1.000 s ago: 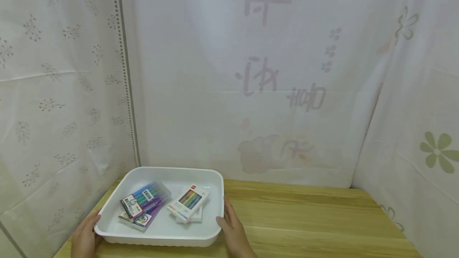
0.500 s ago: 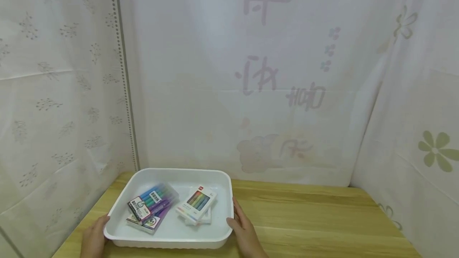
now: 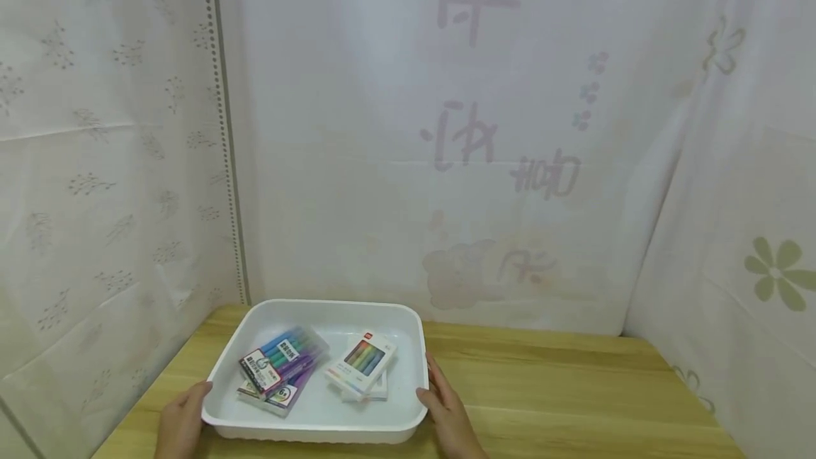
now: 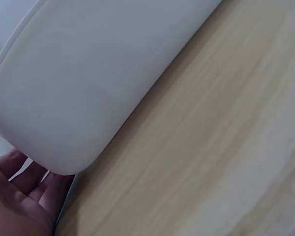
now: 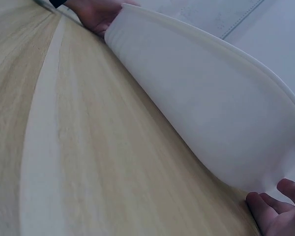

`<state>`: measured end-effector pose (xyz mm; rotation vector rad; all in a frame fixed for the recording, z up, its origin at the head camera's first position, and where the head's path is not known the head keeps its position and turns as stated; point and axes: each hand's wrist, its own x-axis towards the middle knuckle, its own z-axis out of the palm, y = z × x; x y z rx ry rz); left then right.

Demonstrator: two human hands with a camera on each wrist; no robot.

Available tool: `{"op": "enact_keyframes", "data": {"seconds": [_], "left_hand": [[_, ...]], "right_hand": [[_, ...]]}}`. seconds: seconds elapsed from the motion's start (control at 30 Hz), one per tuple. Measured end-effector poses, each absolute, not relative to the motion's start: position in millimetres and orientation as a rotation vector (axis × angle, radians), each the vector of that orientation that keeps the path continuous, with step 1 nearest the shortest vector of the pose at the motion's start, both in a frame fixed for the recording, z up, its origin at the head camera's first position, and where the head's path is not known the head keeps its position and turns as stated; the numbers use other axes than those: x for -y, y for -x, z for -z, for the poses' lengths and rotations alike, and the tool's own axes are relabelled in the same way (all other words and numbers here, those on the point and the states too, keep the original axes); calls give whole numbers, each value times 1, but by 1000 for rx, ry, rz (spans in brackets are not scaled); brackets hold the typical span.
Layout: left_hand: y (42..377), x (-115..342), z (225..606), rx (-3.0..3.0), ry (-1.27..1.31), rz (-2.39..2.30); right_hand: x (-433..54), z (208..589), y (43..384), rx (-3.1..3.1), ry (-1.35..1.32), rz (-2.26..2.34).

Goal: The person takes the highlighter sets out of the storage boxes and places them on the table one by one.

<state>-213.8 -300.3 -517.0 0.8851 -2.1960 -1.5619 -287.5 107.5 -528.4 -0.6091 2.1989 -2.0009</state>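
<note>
A white plastic tray (image 3: pixel 314 433) sits at the front left of the wooden table, its base right at the tabletop in both wrist views. My left hand (image 3: pixel 183 420) grips its left side near the front corner, fingers against the outer wall. On the opposite side, my right hand (image 3: pixel 450 413) holds the tray with the thumb at the rim and fingers along the outside. Inside, a clear pack of coloured pens (image 3: pixel 285 360) lies across a second pen pack (image 3: pixel 278 401). Beside these, a white box with a rainbow window (image 3: pixel 363 365) overlaps another white box (image 3: pixel 379 389).
The wooden tabletop (image 3: pixel 574 395) extends to the right of the tray. White patterned curtains (image 3: pixel 357 161) close in the back, left and right sides. The tray's back rim is near the rear curtain.
The tray has slid steadily to the right with both hands on it. Its pen packs and boxes moved along, keeping their arrangement.
</note>
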Motion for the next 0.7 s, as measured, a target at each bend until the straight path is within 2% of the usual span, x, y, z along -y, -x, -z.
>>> {"op": "enact_keyframes", "data": {"seconds": [0.7], "left_hand": [[227,275,518,2261,-692,1708]], "right_hand": [[-147,533,295,-2274,535,2028]]}}
